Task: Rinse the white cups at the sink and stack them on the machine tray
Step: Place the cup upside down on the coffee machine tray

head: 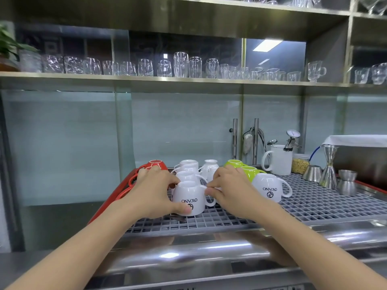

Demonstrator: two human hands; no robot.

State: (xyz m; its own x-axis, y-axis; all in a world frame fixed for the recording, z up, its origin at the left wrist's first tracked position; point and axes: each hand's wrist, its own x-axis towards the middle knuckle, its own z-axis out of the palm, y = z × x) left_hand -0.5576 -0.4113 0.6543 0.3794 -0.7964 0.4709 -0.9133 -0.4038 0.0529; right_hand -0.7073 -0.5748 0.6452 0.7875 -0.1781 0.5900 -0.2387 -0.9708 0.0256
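An upside-down white cup (189,197) with a black logo stands at the front of a row of white cups (187,171) on the grey grid machine tray (314,204). My left hand (156,191) grips its left side, thumb against the lower rim. My right hand (230,188) pinches at the cup's handle on its right side. Another inverted white logo cup (269,187) sits just right of my right hand. A small white cup (210,168) stands behind, between my hands.
Red cups (156,164) line the tray's left edge and green cups (249,171) stand behind my right hand. A white mug with thermometers (279,159), a jar (299,164) and steel jiggers (328,170) sit at the right. Glasses (180,64) fill the shelf above.
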